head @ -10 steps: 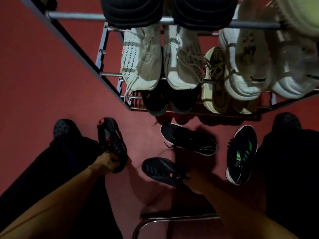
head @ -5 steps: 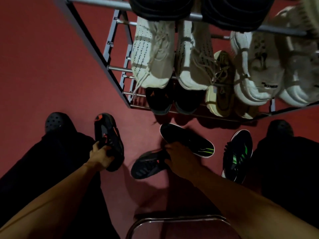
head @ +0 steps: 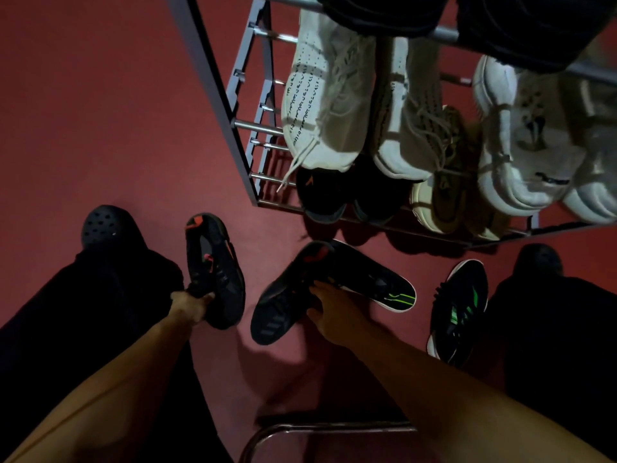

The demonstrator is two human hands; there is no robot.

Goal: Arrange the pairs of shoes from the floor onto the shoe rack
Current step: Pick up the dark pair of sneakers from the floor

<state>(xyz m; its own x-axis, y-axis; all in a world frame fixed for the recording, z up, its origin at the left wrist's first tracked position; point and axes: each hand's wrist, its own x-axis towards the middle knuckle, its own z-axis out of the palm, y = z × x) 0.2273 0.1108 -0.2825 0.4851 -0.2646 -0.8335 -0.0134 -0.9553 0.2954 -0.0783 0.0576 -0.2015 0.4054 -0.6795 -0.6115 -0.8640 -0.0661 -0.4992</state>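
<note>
My left hand (head: 192, 304) grips the heel of a black sneaker with red accents (head: 213, 265), its toe pointing toward the rack. My right hand (head: 329, 309) holds the matching black and red sneaker (head: 287, 292), tilted with its toe up and lying partly over a black sneaker with green stripes (head: 377, 282) on the red floor. The second black and green sneaker (head: 459, 305) lies to the right. The metal shoe rack (head: 253, 128) stands ahead, carrying white sneakers (head: 329, 105), black shoes (head: 320, 192) and a beige pair (head: 440, 195).
My feet in dark clogs (head: 103, 225) stand at either side, with black trouser legs below them. A chrome tube frame (head: 320, 429) curves across the floor near the bottom edge. Red floor stretches to the left of the rack.
My right hand has swung the black and red sneaker from lying flat and low to pointing toward the rack, over the green-striped shoe. The view has shifted closer. My left hand keeps its hold.
</note>
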